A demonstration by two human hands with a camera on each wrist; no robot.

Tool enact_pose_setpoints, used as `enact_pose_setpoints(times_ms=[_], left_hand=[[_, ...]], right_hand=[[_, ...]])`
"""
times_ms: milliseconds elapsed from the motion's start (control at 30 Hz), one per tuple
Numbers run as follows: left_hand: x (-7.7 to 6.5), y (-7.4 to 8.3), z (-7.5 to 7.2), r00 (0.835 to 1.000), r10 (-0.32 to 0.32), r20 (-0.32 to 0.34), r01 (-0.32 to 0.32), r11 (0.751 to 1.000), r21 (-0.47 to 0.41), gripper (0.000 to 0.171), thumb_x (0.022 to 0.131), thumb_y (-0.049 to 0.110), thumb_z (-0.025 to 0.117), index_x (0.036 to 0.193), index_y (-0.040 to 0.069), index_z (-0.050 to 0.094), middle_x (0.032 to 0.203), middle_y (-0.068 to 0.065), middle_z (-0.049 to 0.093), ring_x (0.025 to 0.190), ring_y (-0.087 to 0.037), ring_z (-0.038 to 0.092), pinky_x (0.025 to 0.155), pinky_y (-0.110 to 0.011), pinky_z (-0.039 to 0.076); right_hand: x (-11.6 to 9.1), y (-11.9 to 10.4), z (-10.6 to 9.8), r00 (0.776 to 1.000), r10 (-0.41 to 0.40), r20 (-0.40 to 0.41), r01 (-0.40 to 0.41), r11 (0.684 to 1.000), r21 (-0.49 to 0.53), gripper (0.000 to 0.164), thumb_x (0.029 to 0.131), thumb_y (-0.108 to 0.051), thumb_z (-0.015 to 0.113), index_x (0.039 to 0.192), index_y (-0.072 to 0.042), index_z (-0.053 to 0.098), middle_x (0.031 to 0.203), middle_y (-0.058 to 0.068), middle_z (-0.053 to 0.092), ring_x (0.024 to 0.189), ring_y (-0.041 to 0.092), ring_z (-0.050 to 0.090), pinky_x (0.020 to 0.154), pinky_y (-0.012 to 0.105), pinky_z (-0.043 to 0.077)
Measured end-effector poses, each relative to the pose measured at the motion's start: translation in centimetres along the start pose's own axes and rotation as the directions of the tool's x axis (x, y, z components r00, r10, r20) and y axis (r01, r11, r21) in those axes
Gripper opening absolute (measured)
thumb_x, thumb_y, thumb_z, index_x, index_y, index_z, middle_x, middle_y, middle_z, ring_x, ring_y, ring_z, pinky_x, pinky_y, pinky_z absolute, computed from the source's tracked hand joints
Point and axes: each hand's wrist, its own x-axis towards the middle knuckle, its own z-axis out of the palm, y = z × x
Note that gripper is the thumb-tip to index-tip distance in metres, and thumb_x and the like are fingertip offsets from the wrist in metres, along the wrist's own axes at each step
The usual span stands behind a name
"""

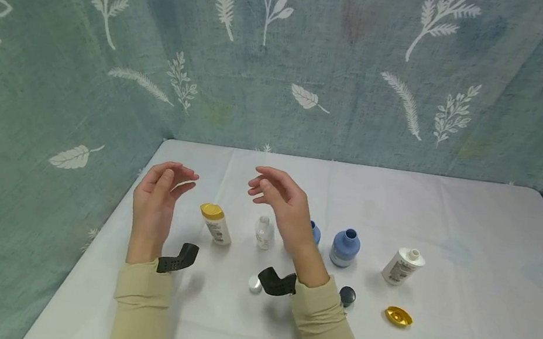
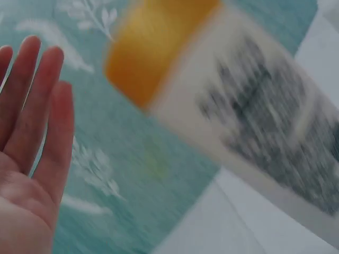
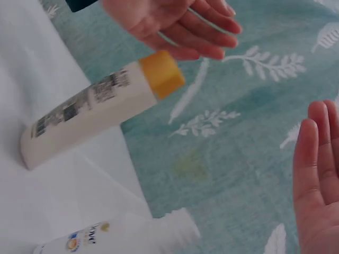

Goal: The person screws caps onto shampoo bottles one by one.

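Observation:
My left hand (image 1: 157, 199) is raised over the table's left side, fingers loosely extended and holding nothing. Beside it stands a white bottle (image 1: 220, 231) with a gold cap, upright; the left wrist view shows that bottle (image 2: 254, 106) blurred and close, apart from the fingers. My right hand (image 1: 291, 211), likewise holding nothing, hovers above the middle with relaxed fingers. Just under it stands a small uncapped Dove bottle (image 1: 263, 234), its label readable on the bottle (image 3: 95, 238) in the right wrist view. A blue bottle (image 1: 315, 233) is partly hidden behind the right hand and wrist.
Right of my right hand stand an open blue bottle (image 1: 345, 249) and an uncapped white bottle (image 1: 401, 268). Nearer me lie a white cap (image 1: 255, 284), a dark cap (image 1: 347, 296) and a gold cap (image 1: 398, 316). Patterned green cloth (image 1: 288, 65) hangs behind the white-covered table (image 1: 479, 273).

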Motion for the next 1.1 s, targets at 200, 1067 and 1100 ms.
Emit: enact_pose_setpoints(times_ms=[200, 1067, 1100], left_hand=[[-0.3, 3.4, 2.7, 0.985, 0.010, 0.174, -0.020, 0.998, 0.052, 0.029, 0.092, 0.006, 0.046, 0.119, -0.005, 0.048, 0.116, -0.023, 0.051, 0.107, -0.037, 0.048, 0.091, -0.045, 0.038], [-2.1, 5.3, 9.8, 0.743, -0.393, 0.541, 0.128, 0.878, 0.462, 0.033, 0.093, 0.026, 0.049, 0.124, 0.019, 0.051, 0.125, 0.001, 0.051, 0.117, -0.013, 0.042, 0.097, -0.040, 0.030], [-2.1, 5.2, 10.0, 0.739, -0.400, 0.542, 0.138, 0.877, 0.460, 0.034, 0.092, 0.026, 0.049, 0.126, 0.021, 0.048, 0.127, 0.001, 0.049, 0.118, -0.013, 0.041, 0.097, -0.041, 0.030]], right_hand=[[0.2, -0.7, -0.8, 0.992, 0.126, 0.008, -0.127, 0.992, 0.009, 0.027, 0.091, -0.021, 0.052, 0.115, -0.009, 0.057, 0.099, 0.012, 0.060, 0.090, 0.025, 0.057, 0.078, 0.037, 0.047], [-3.5, -1.4, -4.9, 0.893, 0.332, 0.304, -0.077, 0.778, -0.623, 0.024, 0.091, -0.030, 0.050, 0.111, -0.022, 0.060, 0.099, -0.017, 0.058, 0.088, 0.000, 0.053, 0.076, 0.025, 0.045], [-3.7, -1.5, -4.9, 0.880, 0.344, 0.328, -0.064, 0.770, -0.634, 0.025, 0.091, -0.029, 0.050, 0.113, -0.021, 0.060, 0.098, -0.017, 0.058, 0.088, 0.000, 0.052, 0.075, 0.024, 0.045]])
